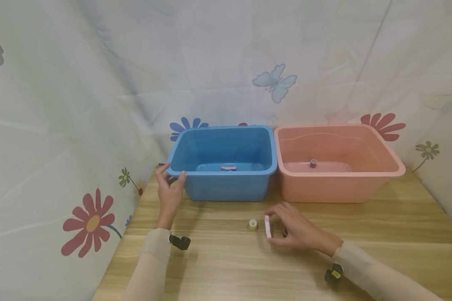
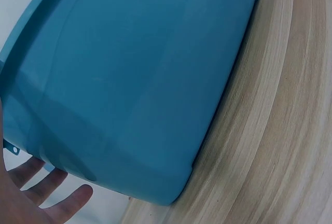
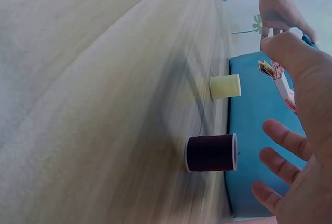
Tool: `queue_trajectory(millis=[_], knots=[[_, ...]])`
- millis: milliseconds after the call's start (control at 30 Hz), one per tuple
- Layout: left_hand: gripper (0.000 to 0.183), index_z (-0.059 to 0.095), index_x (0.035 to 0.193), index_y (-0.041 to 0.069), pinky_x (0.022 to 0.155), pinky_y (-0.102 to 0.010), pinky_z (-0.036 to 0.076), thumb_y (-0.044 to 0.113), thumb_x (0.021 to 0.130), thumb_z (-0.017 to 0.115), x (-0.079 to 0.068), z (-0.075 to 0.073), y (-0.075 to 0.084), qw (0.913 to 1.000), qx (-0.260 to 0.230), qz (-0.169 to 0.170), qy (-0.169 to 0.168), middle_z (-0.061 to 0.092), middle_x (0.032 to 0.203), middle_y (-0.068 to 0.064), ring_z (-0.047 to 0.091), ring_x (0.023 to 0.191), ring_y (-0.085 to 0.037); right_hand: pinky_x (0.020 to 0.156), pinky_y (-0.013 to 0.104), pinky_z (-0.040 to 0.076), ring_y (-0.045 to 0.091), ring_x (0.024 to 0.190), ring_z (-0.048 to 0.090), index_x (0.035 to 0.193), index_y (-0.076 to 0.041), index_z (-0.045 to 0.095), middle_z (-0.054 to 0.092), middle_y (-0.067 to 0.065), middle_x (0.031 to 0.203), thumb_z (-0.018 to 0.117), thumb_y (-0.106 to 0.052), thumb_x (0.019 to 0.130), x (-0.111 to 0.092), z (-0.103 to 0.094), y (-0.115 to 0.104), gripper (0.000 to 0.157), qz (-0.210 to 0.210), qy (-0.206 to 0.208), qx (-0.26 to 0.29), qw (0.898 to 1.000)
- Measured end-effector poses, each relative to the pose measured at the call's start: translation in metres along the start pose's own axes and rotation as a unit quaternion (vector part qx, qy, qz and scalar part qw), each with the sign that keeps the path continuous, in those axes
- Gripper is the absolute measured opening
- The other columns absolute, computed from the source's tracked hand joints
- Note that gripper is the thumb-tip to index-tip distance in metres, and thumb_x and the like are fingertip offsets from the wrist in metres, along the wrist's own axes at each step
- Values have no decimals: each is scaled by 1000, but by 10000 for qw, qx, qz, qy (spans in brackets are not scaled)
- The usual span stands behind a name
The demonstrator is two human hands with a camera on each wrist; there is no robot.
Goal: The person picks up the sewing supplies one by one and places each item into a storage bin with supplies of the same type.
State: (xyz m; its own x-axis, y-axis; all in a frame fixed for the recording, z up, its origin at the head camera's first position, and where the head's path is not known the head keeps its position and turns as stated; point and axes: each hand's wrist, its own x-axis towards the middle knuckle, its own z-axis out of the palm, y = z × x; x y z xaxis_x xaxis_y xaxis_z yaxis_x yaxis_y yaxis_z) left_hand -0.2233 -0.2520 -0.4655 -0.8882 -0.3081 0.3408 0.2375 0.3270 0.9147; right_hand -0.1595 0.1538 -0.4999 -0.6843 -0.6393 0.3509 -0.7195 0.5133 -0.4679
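Note:
My left hand (image 1: 169, 195) grips the front left corner of the blue tub (image 1: 226, 186), with the thumb at the front and the fingers round the left side. Between thumb and fingertips, my right hand (image 1: 297, 229) pinches a pink skein of thread (image 1: 268, 227) with a white paper band, just above the wooden table. A pale yellow thread spool (image 1: 252, 224) stands to the left of that skein. Partly hidden by the right hand is a dark thread spool (image 1: 285, 232); the right wrist view shows this dark spool (image 3: 211, 153) fully, near the spread lower fingers.
A similar pink skein (image 1: 228, 168) lies inside the blue tub. Beside it, on the right, stands a salmon-pink tub (image 1: 335, 184) with a dark spool (image 1: 313, 163) on its floor. Behind both tubs hangs a printed curtain (image 1: 218, 62); the wooden table (image 1: 218, 267) extends in front.

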Motion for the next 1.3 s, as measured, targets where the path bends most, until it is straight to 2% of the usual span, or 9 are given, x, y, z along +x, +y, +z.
queue_trajectory(millis=[200, 333, 433, 667, 967, 1167, 1300], knots=[[67, 34, 149, 30, 83, -42, 52, 50, 95, 70, 0, 0, 0, 10000, 40, -20, 25, 56, 141, -12, 59, 119, -31, 95, 41, 47, 12, 113, 51, 130, -15, 59, 62, -11, 121, 90, -43, 76, 3, -3, -4, 68, 103, -59, 74, 9999], [66, 35, 148, 31, 83, -43, 52, 49, 95, 70, 0, 0, 0, 10000, 48, -51, 54, 56, 142, -11, 59, 119, -30, 92, 39, 46, 17, 110, 53, 130, -15, 58, 61, -10, 120, 89, -42, 78, 4, -6, -6, 66, 175, -97, 134, 9997], [66, 35, 148, 30, 82, -39, 52, 49, 95, 70, 0, 1, 1, 10000, 62, -16, 54, 56, 142, -13, 59, 118, -29, 90, 38, 46, 22, 109, 55, 130, -15, 58, 61, -10, 119, 89, -41, 78, 5, -7, -7, 66, 157, -79, 181, 9997], [68, 30, 153, 9, 81, -31, 51, 31, 100, 67, -11, -5, 42, 9995, 49, -212, -243, 50, 146, -27, 56, 123, -38, 88, 36, 46, 20, 107, 55, 130, -14, 58, 61, -10, 119, 90, -40, 77, 7, -7, -8, 68, -98, 97, 106, 9998], [68, 30, 152, 8, 83, -35, 51, 30, 100, 68, -11, -4, 42, 9996, 9, -151, -254, 49, 146, -26, 56, 123, -38, 88, 34, 47, 8, 108, 48, 132, -14, 57, 59, -12, 120, 88, -43, 79, 13, -13, -13, 68, -79, 32, 79, 9999], [68, 30, 153, 8, 84, -37, 51, 30, 100, 67, -10, -4, 38, 9995, 8, -140, -269, 48, 146, -27, 56, 123, -38, 89, 35, 48, 16, 107, 52, 131, -15, 57, 60, -11, 117, 89, -41, 79, 17, -16, -16, 67, -154, 100, 175, 9997], [69, 29, 154, 13, 87, -44, 50, 31, 100, 68, -4, -3, 21, 9997, -23, -151, -204, 47, 147, -24, 55, 124, -39, 88, 34, 48, 18, 107, 54, 131, -17, 55, 60, -12, 116, 89, -40, 79, 20, -17, -17, 66, -206, 171, 198, 9994]])
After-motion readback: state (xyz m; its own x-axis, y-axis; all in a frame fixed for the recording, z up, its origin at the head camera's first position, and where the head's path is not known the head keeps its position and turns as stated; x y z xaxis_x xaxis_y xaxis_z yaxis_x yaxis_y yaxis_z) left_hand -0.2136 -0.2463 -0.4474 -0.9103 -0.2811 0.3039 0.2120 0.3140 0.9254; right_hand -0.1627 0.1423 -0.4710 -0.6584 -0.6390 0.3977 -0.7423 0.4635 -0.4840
